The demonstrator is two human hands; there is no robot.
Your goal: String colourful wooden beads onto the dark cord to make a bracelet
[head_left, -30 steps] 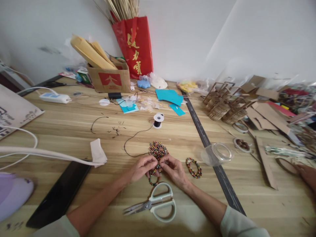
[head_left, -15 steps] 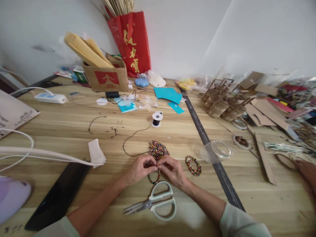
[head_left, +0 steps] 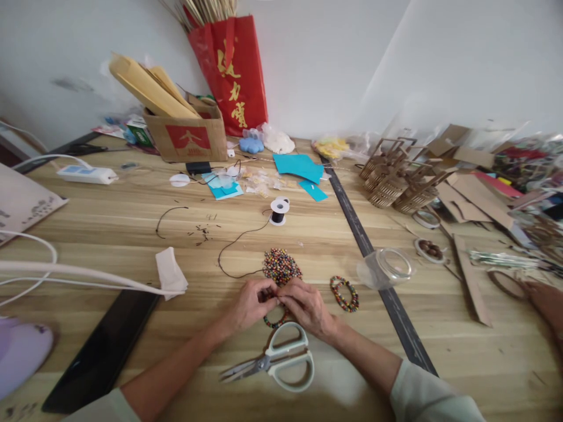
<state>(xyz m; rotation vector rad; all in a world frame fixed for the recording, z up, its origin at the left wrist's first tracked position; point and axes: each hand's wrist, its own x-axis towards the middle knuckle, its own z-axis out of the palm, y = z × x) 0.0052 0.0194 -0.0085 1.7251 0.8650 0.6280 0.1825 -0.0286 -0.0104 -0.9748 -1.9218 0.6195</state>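
Note:
My left hand (head_left: 252,302) and my right hand (head_left: 307,302) meet at the fingertips, both closed in a pinch on a beaded bracelet (head_left: 276,323). Its multicoloured loop hangs below my fingers; the exact spot they grip is hidden. Just beyond lies a pile of small colourful beads (head_left: 281,265). A thin black cord (head_left: 229,246) curves from near the beads to a white spool (head_left: 278,211) wound with black cord. Scissors with pale green handles (head_left: 288,360) lie partly spread in front of my hands. Finished-looking beaded bracelets (head_left: 344,294) rest to the right.
A clear plastic jar (head_left: 385,269) lies right of the bracelets. On the left are a dark flat slab (head_left: 101,351) and white cables (head_left: 88,275). Bamboo baskets (head_left: 391,181), a cardboard box (head_left: 189,140) and a red bag (head_left: 240,76) stand behind. Another person's hand (head_left: 539,293) shows at far right.
My right fingers have closed in and slid slightly left over the bracelet, covering more of its upper part. The view has shifted slightly; the scissors and beads stay in place.

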